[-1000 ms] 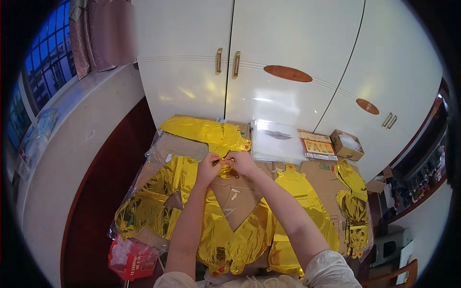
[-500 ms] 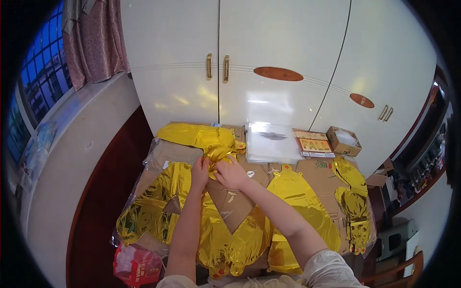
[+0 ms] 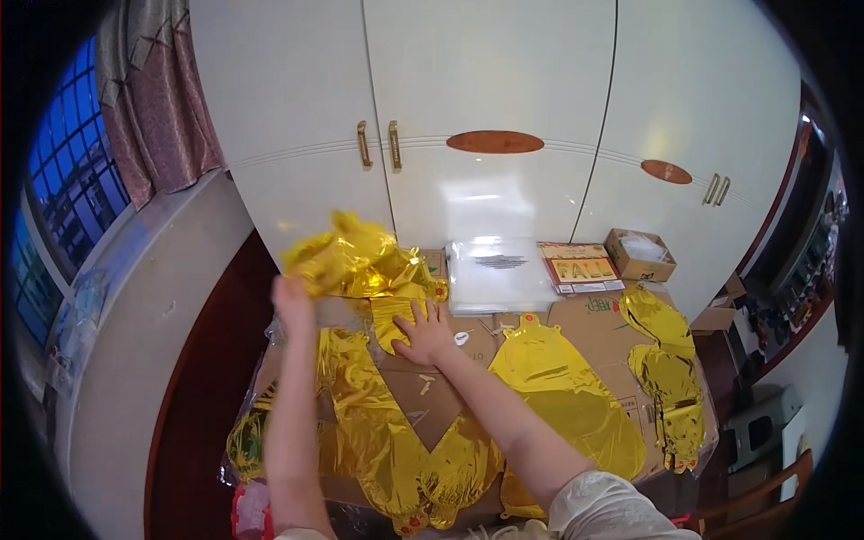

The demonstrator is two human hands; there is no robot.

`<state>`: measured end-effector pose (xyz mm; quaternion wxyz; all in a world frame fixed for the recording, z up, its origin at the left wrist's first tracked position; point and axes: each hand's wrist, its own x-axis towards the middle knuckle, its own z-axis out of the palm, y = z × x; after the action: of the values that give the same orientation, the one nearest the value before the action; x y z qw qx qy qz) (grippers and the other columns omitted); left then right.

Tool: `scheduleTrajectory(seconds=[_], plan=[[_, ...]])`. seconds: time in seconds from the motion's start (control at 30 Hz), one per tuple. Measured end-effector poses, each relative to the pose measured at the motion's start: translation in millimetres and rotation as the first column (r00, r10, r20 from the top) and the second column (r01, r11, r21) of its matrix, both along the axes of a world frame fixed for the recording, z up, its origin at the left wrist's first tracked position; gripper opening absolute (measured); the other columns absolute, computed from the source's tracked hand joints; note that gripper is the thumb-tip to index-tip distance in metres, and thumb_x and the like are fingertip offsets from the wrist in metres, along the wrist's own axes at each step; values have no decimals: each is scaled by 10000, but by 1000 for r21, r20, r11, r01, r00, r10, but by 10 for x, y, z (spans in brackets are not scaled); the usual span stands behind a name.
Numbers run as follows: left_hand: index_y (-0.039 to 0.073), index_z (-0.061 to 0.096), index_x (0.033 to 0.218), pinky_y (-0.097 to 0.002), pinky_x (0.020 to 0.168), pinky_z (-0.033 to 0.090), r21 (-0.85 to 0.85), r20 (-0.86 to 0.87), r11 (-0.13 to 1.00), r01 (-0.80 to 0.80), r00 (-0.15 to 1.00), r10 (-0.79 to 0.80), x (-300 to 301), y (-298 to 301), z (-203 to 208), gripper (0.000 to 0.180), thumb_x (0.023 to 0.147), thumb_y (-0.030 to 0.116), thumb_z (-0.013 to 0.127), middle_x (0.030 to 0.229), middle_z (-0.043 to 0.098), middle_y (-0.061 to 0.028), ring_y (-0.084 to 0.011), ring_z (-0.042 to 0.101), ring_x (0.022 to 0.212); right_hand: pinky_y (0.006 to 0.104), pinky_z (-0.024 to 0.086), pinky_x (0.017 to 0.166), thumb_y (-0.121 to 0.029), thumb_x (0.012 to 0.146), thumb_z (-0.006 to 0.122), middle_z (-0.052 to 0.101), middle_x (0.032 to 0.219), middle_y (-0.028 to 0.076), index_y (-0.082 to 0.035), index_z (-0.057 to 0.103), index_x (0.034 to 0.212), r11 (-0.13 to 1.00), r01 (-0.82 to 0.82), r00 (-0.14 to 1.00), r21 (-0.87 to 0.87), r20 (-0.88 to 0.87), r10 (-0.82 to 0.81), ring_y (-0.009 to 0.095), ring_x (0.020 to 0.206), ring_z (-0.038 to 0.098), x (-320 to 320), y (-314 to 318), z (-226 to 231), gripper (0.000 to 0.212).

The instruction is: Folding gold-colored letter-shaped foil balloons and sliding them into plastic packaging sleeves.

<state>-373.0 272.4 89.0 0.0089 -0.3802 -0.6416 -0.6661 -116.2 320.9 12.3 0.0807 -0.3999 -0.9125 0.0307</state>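
A crumpled gold foil balloon (image 3: pixel 364 258) is lifted off the cardboard at its left part, blurred by motion. My left hand (image 3: pixel 293 304), also blurred, grips its left end. With fingers spread, my right hand (image 3: pixel 427 335) lies flat on the balloon's lower part and presses it to the cardboard. Below my hands a flat gold letter-shaped foil balloon (image 3: pixel 373 423) is laid out, partly behind my left forearm. Another flat foil balloon (image 3: pixel 562 405) lies to the right, partly behind my right forearm.
Cardboard (image 3: pixel 589 328) covers the table. Along its back are a stack of clear plastic bags (image 3: pixel 499 288), a printed packet (image 3: pixel 580 267) and a small carton (image 3: pixel 641 256). A narrow gold balloon (image 3: pixel 666 378) lies far right. White cabinet doors (image 3: pixel 504 81) rise behind; a red container (image 3: pixel 252 511) is lower left.
My left hand has moved left, drawing the balloon's end up and outward. My right hand has gone from a closed grip on the foil to lying flat with fingers spread.
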Motion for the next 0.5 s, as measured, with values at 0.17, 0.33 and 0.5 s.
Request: scheduleTrajectory(seconds=[0.17,0.33,0.5], plan=[[-20,570,1241,-333,853,491,363,133,907,-215,975,178,-1306,-327,1235,349,1006,237,538,1126,649,-107,-191,606,956,606,78,1155,-634,912,369,239,1571,215,-274,371,1482,1000,20,1000,-23,24,-20,473,1446,155,-5,12,21,674],[-23,629,1102,-310,765,504,618,-71,739,-267,917,392,-2178,-1418,2510,297,969,236,574,1007,680,-110,-173,628,871,580,60,1175,-628,904,388,198,1597,173,-309,359,1492,998,4,1000,-68,10,-4,457,1460,110,-110,-60,92,669],[0,626,1063,-272,664,478,490,-46,865,-112,987,154,-1325,-1972,3116,241,957,215,596,916,644,-33,-110,589,789,551,132,1171,-593,874,514,244,1557,231,-142,358,1482,1000,-21,996,16,-85,23,449,1449,161,-9,-56,117,773]])
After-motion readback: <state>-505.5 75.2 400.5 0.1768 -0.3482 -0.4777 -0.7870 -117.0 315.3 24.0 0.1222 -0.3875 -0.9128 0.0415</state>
